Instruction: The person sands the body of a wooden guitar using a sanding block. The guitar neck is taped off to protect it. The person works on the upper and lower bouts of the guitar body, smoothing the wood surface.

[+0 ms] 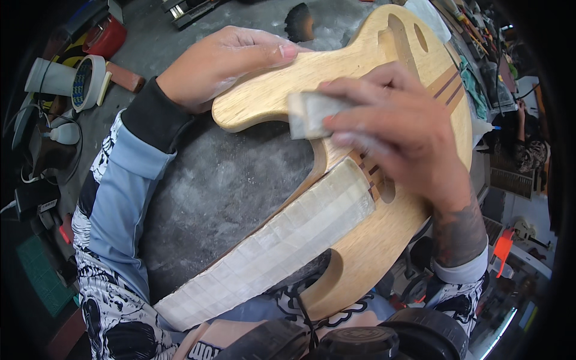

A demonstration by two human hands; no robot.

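Note:
A pale wooden electric guitar body (288, 87) with dark stripes along its middle lies tilted across the worktable, partly against my lap. My left hand (225, 66) grips the upper horn at its edge, thumb on the top face. In my right hand (402, 132) is a small pale sanding block (312, 114), pinched between thumb and fingers on the wood near the inner curve of that horn. Both block and fingertips are slightly smeared by motion. The guitar neck (276, 237) runs toward my lower left, its fretboard side covered with strips of whitish tape.
Fine pale dust coats the dark grey tabletop (222, 174). At the left stand a roll of tape (88, 83), a reddish-brown block (124, 77), a red container (105, 37) and a white squeeze bottle (64, 133). Tools crowd the far right edge; another person (528, 135) sits beyond.

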